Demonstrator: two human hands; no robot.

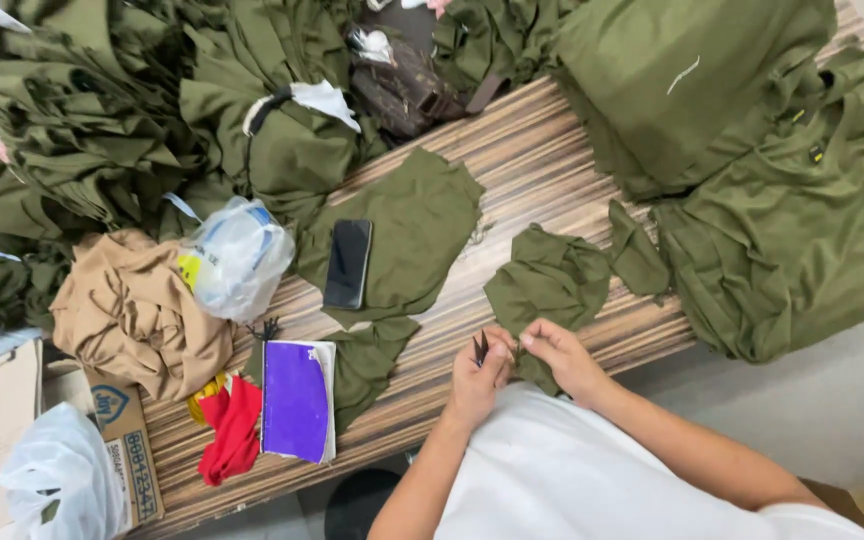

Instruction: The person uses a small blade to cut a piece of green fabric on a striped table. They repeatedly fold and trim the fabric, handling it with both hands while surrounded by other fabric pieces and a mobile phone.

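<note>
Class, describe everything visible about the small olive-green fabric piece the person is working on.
The olive-green fabric piece is a small, crumpled, irregular scrap of thin knit-looking cloth. It lies on the striped wooden table, its near end drawn toward the person. The right hand pinches that end; the left hand, holding small dark snips, meets it there.

Striped wooden table point(537, 150) under olive garments point(417, 225)
</note>
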